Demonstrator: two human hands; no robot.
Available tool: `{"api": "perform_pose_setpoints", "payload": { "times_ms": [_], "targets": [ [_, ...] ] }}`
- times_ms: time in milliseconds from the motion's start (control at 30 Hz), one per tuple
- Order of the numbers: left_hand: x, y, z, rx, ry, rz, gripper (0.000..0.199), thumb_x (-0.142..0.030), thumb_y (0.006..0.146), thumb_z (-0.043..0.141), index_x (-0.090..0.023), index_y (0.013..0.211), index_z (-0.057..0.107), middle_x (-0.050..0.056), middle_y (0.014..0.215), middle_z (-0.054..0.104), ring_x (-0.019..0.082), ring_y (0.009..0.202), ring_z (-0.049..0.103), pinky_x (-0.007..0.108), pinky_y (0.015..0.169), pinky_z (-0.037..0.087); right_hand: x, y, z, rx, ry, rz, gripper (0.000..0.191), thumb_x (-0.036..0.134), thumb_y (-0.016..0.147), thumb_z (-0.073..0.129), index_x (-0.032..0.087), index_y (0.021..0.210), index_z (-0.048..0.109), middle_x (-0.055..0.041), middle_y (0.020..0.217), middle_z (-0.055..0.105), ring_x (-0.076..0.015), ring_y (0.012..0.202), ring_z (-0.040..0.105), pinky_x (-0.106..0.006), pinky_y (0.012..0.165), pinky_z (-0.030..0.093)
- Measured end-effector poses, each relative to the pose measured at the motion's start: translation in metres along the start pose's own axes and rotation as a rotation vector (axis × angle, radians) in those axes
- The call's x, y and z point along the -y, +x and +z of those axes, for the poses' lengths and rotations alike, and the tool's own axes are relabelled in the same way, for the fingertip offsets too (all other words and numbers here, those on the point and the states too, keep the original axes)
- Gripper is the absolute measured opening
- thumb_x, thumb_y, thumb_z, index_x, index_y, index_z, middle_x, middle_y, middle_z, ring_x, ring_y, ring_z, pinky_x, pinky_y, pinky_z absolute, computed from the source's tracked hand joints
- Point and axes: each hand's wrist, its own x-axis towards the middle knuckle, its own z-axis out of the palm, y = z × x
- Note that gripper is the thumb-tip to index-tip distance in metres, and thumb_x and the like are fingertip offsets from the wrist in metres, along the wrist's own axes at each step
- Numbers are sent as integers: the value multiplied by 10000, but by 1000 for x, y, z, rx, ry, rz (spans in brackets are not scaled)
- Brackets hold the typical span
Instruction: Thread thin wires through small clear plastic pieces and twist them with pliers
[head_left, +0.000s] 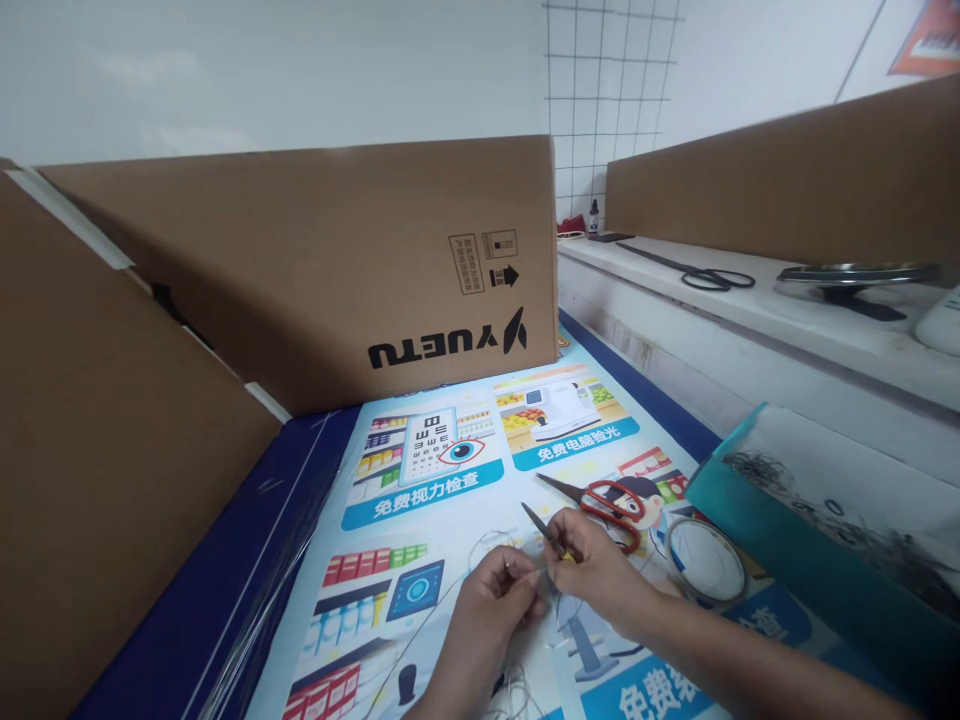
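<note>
My left hand (496, 612) is closed, thumb and fingertips pinching a thin pale strand (541, 571). Close beside it, my right hand (589, 572) is wrapped round a small pointed snipping tool (546, 527) with a dark blade and a bit of yellow at the grip. The blade points up and left; most of the handle is hidden by my fingers. Loose strands curl on the printed sheet around both hands. Just beyond my right hand lie red-handled scissors (611, 503), and a round white spool (705, 560) sits to the right of my wrist.
A teal-edged box (787, 540) at the right holds many dark wiry bits. Tall cardboard panels (420, 260) stand at the back and left. On the white ledge (795, 320) lie black scissors (716, 278) and a round metal-rimmed object (855, 275).
</note>
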Motion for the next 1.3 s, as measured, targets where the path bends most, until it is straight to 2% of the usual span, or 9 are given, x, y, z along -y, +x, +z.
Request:
{"api": "perform_pose_setpoints", "payload": {
  "times_ms": [200,433,700,800,933,1100,1167,1300],
  "targets": [
    [0,1,0,-20,0,-8,189,-274,692,668,-176,660,510,-22,499,564,101,461,480,215,488,361,0,0,1,20,4,18,167,73,616,480,193,701,400,52,654,414,-103,619,386,-225,559,296],
    [-2,3,-8,-138,16,87,171,-283,727,645,-175,713,514,-47,475,525,83,457,445,193,479,331,-10,4,0,15,-56,-1,136,127,678,537,188,728,426,52,653,387,-95,598,368,-212,527,282],
    [-14,1,-7,-189,-10,91,183,-288,696,662,-185,705,511,-63,425,488,77,406,422,193,463,313,-14,4,-1,49,-53,-7,132,113,681,531,187,735,435,56,646,408,-92,589,371,-210,515,271],
    [-14,1,-7,-155,-39,46,196,-312,680,676,-189,714,527,-60,428,501,80,398,427,192,465,317,-9,3,-2,50,-21,30,139,110,662,531,187,727,434,62,626,405,-87,566,357,-207,504,262],
    [-7,2,-11,-55,-64,-35,170,-328,737,631,-171,781,581,-29,446,542,88,424,456,202,500,336,3,3,-5,58,6,46,144,97,624,530,180,692,435,53,644,422,-93,598,371,-212,535,277],
    [0,2,-9,82,-89,-54,168,-307,757,620,-141,764,600,3,461,572,87,408,467,208,484,310,13,1,-7,52,31,114,119,117,639,531,174,706,452,50,653,417,-89,596,359,-210,529,270],
    [1,2,-8,95,-80,-52,177,-316,763,615,-141,765,594,8,461,578,86,394,464,206,466,296,14,1,-8,56,36,131,122,116,636,533,172,713,458,51,655,420,-86,590,358,-209,526,268],
    [1,3,-8,40,-83,-35,176,-325,779,597,-152,757,568,7,463,585,89,405,467,207,470,310,13,2,-9,54,24,123,122,113,632,541,173,708,468,51,656,439,-91,600,381,-213,543,279]
  ]
}}
